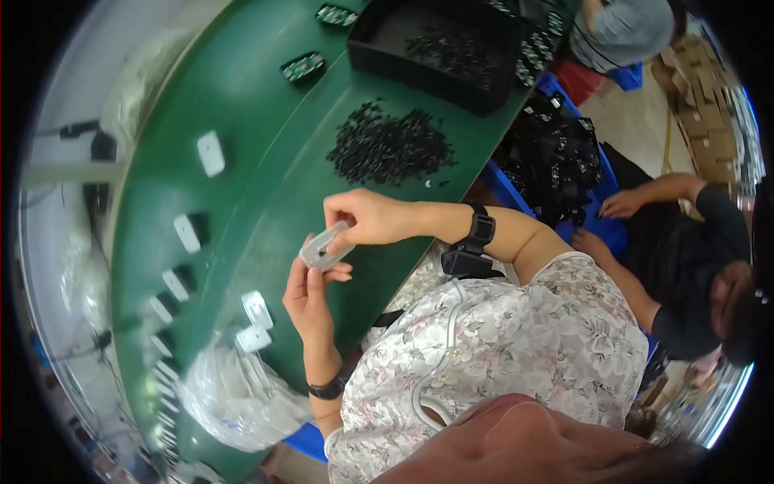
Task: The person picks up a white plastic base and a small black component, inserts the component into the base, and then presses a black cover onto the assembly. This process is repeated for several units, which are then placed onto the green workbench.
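A small white rounded plastic casing [321, 248] with a dark spot in its middle is held between my two hands, above the green table. My left hand [310, 297] grips its lower end between thumb and fingers. My right hand [361, 219] is closed on the upper end, its thumb lying close to the dark spot. Whether the right fingers also hold a small piece is hidden. Beyond my hands lies a heap of small black parts [391, 145]. Two white casings [255, 309] rest on the table beside my left hand.
White casings [187, 233] stand in a row along the table's left side, near a clear plastic bag [238, 395]. A black bin [427, 77] with black parts sits at the back. Blue crates [601, 173] hold black pieces at right, where a person's hand [621, 205] reaches.
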Action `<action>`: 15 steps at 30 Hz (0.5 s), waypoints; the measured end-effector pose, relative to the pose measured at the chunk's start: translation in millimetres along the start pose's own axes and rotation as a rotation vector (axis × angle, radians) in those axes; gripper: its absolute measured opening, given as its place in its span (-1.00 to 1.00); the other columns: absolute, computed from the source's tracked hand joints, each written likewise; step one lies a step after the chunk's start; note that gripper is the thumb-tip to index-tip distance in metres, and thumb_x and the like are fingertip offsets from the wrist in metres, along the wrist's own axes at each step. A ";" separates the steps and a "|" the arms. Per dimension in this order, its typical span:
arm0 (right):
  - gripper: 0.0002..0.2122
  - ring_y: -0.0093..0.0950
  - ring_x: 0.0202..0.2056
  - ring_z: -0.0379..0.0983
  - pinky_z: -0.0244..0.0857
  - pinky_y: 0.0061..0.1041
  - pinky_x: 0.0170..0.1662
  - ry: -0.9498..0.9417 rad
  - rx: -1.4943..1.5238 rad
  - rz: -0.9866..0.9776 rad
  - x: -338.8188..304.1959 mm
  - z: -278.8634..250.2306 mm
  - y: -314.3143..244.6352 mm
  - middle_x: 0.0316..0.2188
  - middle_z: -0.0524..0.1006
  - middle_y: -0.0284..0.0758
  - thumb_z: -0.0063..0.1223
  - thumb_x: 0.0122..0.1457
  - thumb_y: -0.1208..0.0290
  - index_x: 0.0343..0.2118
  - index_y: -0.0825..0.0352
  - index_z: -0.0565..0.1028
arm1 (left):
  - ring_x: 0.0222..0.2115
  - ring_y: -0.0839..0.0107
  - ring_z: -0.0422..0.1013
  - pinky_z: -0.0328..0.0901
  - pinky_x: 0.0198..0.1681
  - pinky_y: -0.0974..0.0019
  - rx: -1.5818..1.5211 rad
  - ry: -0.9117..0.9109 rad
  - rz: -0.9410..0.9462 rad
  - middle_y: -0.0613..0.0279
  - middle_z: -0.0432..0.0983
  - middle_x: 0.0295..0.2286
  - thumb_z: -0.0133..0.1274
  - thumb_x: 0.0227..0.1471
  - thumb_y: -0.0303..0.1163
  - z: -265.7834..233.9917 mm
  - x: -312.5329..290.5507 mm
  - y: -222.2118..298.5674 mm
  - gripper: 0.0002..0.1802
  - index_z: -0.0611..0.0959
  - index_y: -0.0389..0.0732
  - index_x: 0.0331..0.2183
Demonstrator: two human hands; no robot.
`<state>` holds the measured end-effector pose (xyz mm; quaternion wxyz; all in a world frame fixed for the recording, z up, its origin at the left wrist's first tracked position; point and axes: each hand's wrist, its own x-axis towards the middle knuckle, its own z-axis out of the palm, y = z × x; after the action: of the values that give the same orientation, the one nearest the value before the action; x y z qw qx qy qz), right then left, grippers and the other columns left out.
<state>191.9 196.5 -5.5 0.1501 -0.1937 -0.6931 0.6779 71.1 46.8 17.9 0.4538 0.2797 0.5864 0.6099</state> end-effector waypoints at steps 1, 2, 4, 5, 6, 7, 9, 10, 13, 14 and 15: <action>-0.75 -0.66 -0.52 0.27 0.16 -0.60 -0.48 0.015 0.030 0.007 -5.4 -2.0 0.5 -0.59 0.40 -0.43 0.30 -0.05 0.37 -0.46 0.35 0.41 | -0.48 0.33 0.49 0.40 -0.42 0.43 -0.090 0.025 -0.033 0.04 0.48 -0.38 -0.17 0.20 -0.50 6.8 1.7 1.7 -0.77 0.43 -0.42 -0.14; -0.75 -0.65 -0.52 0.29 0.18 -0.59 -0.48 -0.006 0.066 0.088 -10.2 -2.7 -2.7 -0.54 0.42 -0.42 0.30 -0.05 0.39 -0.42 0.35 0.42 | -0.48 0.33 0.49 0.40 -0.42 0.43 -0.080 -0.007 -0.022 0.04 0.48 -0.38 -0.17 0.20 -0.50 5.0 3.5 1.5 -0.77 0.43 -0.42 -0.14; -0.77 -0.65 -0.52 0.30 0.18 -0.61 -0.48 0.177 -0.035 -0.033 -29.6 -17.4 -21.8 -0.52 0.42 -0.41 0.29 -0.03 0.41 -0.41 0.34 0.42 | -0.53 0.34 0.48 0.38 -0.48 0.43 -0.067 0.058 0.029 0.03 0.50 -0.41 -0.15 0.20 -0.47 -9.7 16.6 -11.3 -0.75 0.39 -0.40 -0.11; -0.79 -0.66 -0.51 0.31 0.18 -0.63 -0.49 0.315 -0.132 -0.138 -40.6 -25.7 -32.1 -0.49 0.42 -0.41 0.28 -0.02 0.44 -0.40 0.34 0.43 | -0.58 0.38 0.45 0.33 -0.56 0.46 -0.020 0.104 0.058 0.05 0.51 -0.42 -0.14 0.20 -0.46 -21.7 21.6 -17.0 -0.76 0.38 -0.37 -0.12; -0.82 -0.66 -0.51 0.32 0.19 -0.64 -0.48 0.535 -0.247 -0.256 -51.5 -39.8 -37.3 -0.48 0.41 -0.41 0.23 0.01 0.46 -0.37 0.32 0.45 | -0.62 0.43 0.42 0.29 -0.60 0.48 0.052 0.137 0.064 0.08 0.50 -0.45 -0.13 0.20 -0.45 -36.1 26.7 -20.6 -0.78 0.39 -0.36 -0.14; -0.85 -0.66 -0.50 0.34 0.20 -0.65 -0.48 0.753 -0.363 -0.375 -63.3 -61.9 -38.6 -0.47 0.41 -0.41 0.19 0.04 0.49 -0.35 0.31 0.46 | -0.66 0.47 0.40 0.26 -0.64 0.50 0.120 0.174 0.071 0.10 0.50 -0.48 -0.13 0.20 -0.45 -49.7 31.4 -25.0 -0.79 0.40 -0.35 -0.16; -0.86 -0.58 -0.48 0.40 0.28 -0.62 -0.41 1.186 -0.815 -0.371 -84.8 -118.8 -38.8 -0.42 0.41 -0.36 0.09 0.08 0.53 -0.27 0.31 0.48 | -0.70 0.53 0.35 0.19 -0.68 0.53 0.233 0.233 0.070 0.18 0.47 -0.52 -0.11 0.20 -0.42 -78.9 35.6 -27.0 -0.79 0.43 -0.34 -0.18; -0.82 -0.51 -0.43 0.41 0.30 -0.57 -0.37 1.249 -0.963 -0.238 -95.0 -144.2 -34.5 -0.39 0.42 -0.34 0.10 0.05 0.53 -0.25 0.31 0.47 | -0.73 0.59 0.30 0.13 -0.72 0.55 0.340 0.292 0.060 0.25 0.44 -0.57 -0.10 0.20 -0.38 -93.4 39.5 -27.8 -0.79 0.45 -0.32 -0.20; -0.65 -0.29 -0.23 0.38 0.32 -0.38 -0.21 1.224 -1.319 0.045 -120.3 -200.0 -13.2 -0.25 0.41 -0.29 0.12 -0.07 0.53 -0.14 0.28 0.44 | -0.78 0.63 0.25 0.11 -0.74 0.51 0.588 0.337 0.077 0.31 0.41 -0.61 -0.08 0.18 -0.42 -116.8 58.8 -27.6 -0.84 0.51 -0.29 -0.24; -0.65 -0.29 -0.23 0.38 0.32 -0.38 -0.21 1.237 -1.315 0.044 -121.9 -207.4 -6.8 -0.25 0.41 -0.29 0.12 -0.07 0.53 -0.14 0.28 0.44 | -0.67 0.54 0.33 0.19 -0.68 0.46 0.681 0.337 0.056 0.24 0.42 -0.52 -0.06 0.18 -0.36 -116.5 61.4 -20.7 -0.81 0.54 -0.28 -0.28; -0.59 -0.27 -0.19 0.36 0.31 -0.35 -0.18 1.172 -1.365 0.099 -123.1 -213.3 -1.1 -0.21 0.40 -0.28 0.14 -0.11 0.53 -0.10 0.28 0.41 | -0.67 0.54 0.33 0.19 -0.68 0.46 0.686 0.331 0.066 0.24 0.42 -0.52 -0.06 0.18 -0.36 -111.6 63.2 -15.6 -0.81 0.54 -0.28 -0.28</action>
<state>400.5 326.5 10.0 0.3023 -0.5848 -0.7482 -0.0829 -50.1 49.5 -26.6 0.2133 0.3316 0.8125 0.4294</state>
